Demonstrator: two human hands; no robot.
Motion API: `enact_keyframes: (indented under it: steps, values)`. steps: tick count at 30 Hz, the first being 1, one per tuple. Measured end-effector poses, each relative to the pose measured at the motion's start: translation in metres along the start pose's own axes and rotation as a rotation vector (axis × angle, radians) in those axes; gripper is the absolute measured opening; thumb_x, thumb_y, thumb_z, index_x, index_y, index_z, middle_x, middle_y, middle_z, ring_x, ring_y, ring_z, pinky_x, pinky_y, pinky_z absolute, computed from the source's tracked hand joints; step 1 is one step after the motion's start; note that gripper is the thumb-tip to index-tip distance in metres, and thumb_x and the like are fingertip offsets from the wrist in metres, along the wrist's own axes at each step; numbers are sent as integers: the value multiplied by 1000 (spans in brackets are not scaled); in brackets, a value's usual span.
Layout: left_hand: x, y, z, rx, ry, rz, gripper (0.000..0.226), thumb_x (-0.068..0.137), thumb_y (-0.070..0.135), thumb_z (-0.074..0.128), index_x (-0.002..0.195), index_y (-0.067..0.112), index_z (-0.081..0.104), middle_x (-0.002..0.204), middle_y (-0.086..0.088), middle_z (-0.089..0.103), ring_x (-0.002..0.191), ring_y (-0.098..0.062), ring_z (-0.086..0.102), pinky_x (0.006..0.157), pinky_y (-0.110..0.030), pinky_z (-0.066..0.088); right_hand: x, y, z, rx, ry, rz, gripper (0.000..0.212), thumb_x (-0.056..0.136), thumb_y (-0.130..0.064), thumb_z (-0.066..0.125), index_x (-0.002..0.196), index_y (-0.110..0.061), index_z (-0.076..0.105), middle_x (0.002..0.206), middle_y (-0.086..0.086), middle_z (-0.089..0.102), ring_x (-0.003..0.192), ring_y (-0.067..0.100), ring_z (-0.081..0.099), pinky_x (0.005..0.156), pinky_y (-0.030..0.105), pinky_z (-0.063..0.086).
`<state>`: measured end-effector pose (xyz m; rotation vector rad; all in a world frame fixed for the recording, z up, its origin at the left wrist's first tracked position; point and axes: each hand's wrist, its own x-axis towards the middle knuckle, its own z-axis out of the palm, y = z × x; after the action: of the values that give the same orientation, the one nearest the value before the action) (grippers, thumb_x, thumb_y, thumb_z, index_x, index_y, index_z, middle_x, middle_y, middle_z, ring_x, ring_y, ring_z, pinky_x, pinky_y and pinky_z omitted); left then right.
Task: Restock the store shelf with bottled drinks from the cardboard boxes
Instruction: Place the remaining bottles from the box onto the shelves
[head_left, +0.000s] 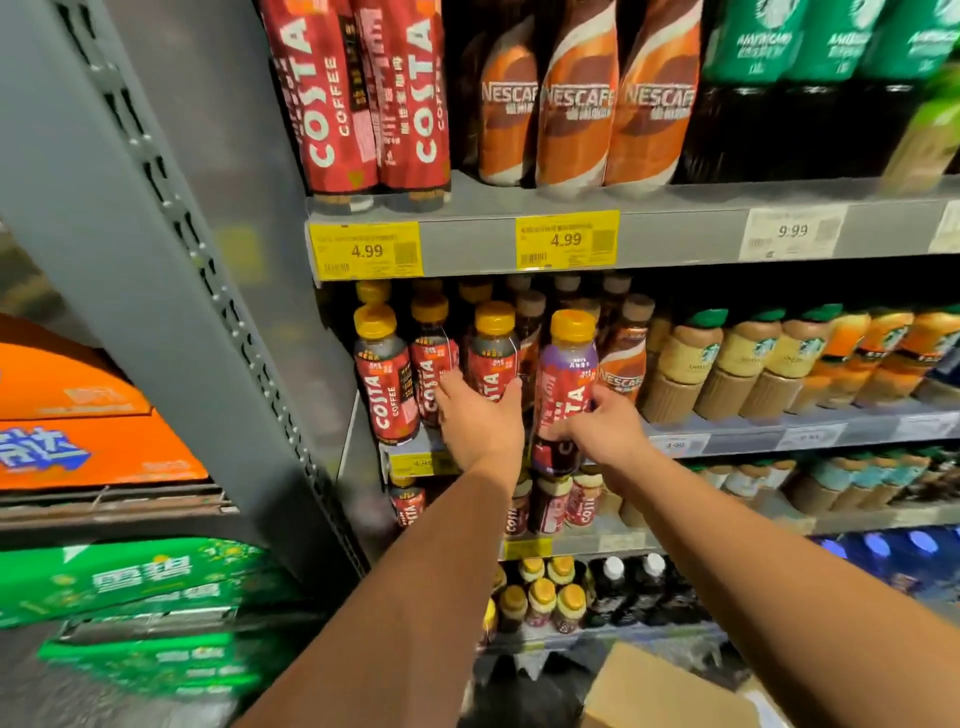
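Cardboard box sits below; left hand grips a red Costa bottle, right hand grips a purple-labelled Costa bottle at the shelf front edge.

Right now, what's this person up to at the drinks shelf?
A person is restocking bottled coffee. The right hand holds a purple-labelled Costa bottle just in front of the middle shelf, seemingly about to slot it into the row. The left hand grips a red Costa bottle beside it. A cardboard box sits lower down.
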<state>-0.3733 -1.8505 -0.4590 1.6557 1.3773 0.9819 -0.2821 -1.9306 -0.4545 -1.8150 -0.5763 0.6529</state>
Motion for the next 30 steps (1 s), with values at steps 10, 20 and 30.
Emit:
enact_keyframes:
  steps: [10, 20, 30]
  values:
    - [-37, 60, -46, -348, -408, -36, 33, 94, 43, 51, 75, 24, 71, 78, 2, 74, 78, -13, 70, 75, -36, 56, -38, -57, -41, -156, -154, -38, 36, 57, -4, 83, 87, -17, 69, 87, 1, 69, 84, 19, 62, 66, 28, 45]
    - [-102, 143, -91, -492, -184, -37, 26, 88, 37, 63, 73, 16, 66, 85, -11, 71, 82, -24, 68, 78, -45, 58, -95, -126, -95, -193, -283, -191, 36, 53, -7, 86, 82, -23, 72, 81, -4, 71, 81, 16, 66, 71, 27, 53]
    - [-94, 267, -174, -506, -18, 212, 17, 78, 39, 74, 75, 22, 70, 69, 9, 69, 73, -9, 66, 72, -32, 55, -133, -268, -123, -87, -261, -521, 40, 53, -13, 88, 88, -24, 72, 80, -8, 72, 78, 10, 67, 68, 25, 52]
